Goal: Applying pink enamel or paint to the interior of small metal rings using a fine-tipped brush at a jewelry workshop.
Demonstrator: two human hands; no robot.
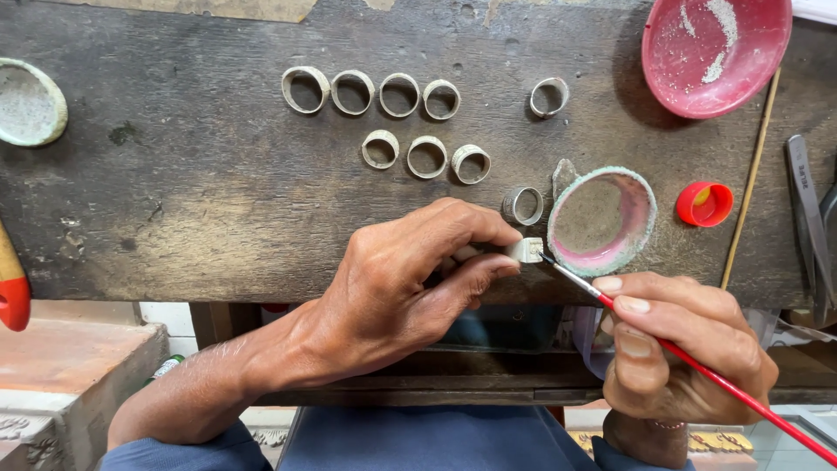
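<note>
Silvery, a small metal ring (526, 250) is pinched in the left hand (410, 279) above the dark wooden table (192, 192) (near its front edge), touched by a thin red-handled brush (697, 366) gripped in the right hand (680, 349).

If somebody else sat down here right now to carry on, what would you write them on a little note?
Left hand: pinching one metal ring at the bench edge.
Right hand: holding a red-handled brush, tip touching that ring.
Small pink-rimmed dish sits just behind the ring.
Nine more rings lie on the wooden bench: four in a row, three below, two singles.
Cannot tell which rings are already brushed.
</note>
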